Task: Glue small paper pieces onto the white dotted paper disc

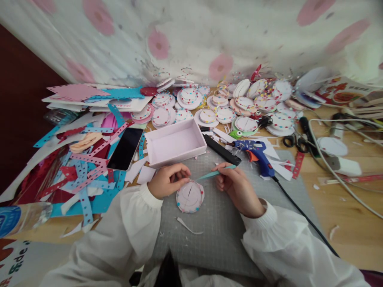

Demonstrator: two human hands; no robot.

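My left hand (pixel 170 180) has its fingers curled, thumb at the upper left rim of a round white paper disc (pixel 190 196). Red and blue dots run around the disc's rim, and a dark slit-like line marks its middle. My right hand (pixel 239 190) is closed around light-blue tweezers (pixel 214 173), their thin tip pointing left, just above the disc and close to my left fingertips. Whether the tip grips anything is too small to tell. A curled white paper strip (pixel 189 227) lies below the disc on the grey cutting mat (pixel 221 243).
Beyond my hands stand an open white box (pixel 176 141), a black bar-shaped tool (pixel 223 150) and a blue glue gun (pixel 254 153) with its cord trailing right. A phone (pixel 125 148) and paper scraps (pixel 89 167) crowd the left. Several decorated discs (pixel 189 95) line the back.
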